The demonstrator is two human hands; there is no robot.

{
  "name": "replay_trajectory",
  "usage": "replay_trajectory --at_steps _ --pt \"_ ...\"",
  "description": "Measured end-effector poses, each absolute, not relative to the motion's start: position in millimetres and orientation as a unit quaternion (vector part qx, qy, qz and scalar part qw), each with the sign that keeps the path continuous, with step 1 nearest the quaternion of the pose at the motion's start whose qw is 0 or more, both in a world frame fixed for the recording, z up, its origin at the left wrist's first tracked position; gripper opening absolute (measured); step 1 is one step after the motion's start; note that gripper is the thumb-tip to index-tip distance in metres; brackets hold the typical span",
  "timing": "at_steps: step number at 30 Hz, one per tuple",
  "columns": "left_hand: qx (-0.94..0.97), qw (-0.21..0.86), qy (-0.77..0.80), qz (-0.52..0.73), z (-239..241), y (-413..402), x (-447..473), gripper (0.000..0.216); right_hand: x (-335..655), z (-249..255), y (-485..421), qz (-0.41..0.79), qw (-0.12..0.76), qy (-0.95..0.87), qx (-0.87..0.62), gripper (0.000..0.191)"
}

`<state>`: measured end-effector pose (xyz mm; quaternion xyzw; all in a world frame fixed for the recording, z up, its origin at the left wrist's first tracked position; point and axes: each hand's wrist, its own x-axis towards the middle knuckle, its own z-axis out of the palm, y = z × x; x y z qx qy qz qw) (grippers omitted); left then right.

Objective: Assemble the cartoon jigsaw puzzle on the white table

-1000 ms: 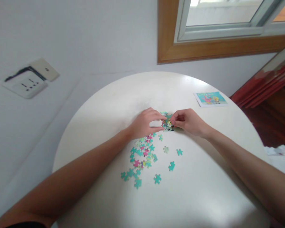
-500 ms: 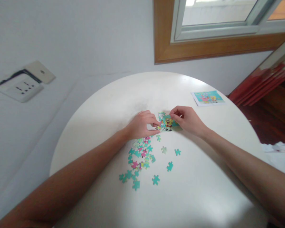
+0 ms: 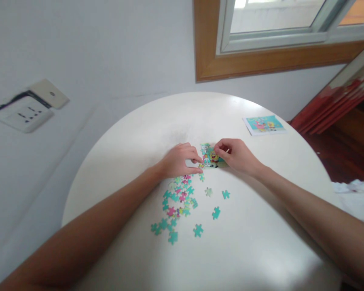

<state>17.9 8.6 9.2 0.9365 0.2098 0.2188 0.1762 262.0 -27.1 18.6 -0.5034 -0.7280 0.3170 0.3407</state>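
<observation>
A partly joined jigsaw puzzle (image 3: pixel 214 159), with a yellow cartoon figure on teal, lies on the white table between my hands. My left hand (image 3: pixel 183 159) rests at its left edge, thumb and forefinger curved around a small yellowish puzzle piece (image 3: pixel 201 165). Over the upper right part, my right hand (image 3: pixel 233 152) is closed in a pinch. Its fingertips cover part of the picture, and what they hold is hidden. Loose puzzle pieces (image 3: pixel 183 197) in teal, pink and yellow are spread nearer to me, below my left hand.
On the round white table (image 3: pixel 133 133), a printed picture card (image 3: pixel 265 124) lies toward the back right. Single teal pieces, one of them a star-like piece (image 3: pixel 198 230), lie apart from the heap. Behind the table are a wall with a socket (image 3: pixel 27 114) and a window.
My right hand has shifted slightly left and down across the puzzle, its fingertips now by the yellow figure's head. The left hand stays at the left edge. The whole view has moved a little.
</observation>
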Motion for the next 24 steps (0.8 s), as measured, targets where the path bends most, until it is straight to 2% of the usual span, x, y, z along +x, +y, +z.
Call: replay_trajectory --at_steps 4,10,24 --pt "0.934 0.18 0.208 0.227 9.9 8.0 18.4 0.025 261.5 19.9 -27.9 0.313 0.339 -0.73 -0.504 0.017" --pt "0.931 0.2 0.189 0.241 10.7 6.6 19.2 0.011 262.0 18.6 -28.8 0.303 0.338 -0.748 -0.483 0.016" --pt "0.874 0.187 0.284 0.346 4.0 11.9 20.0 0.023 249.1 10.8 -40.9 0.205 0.278 -0.846 -0.406 0.018"
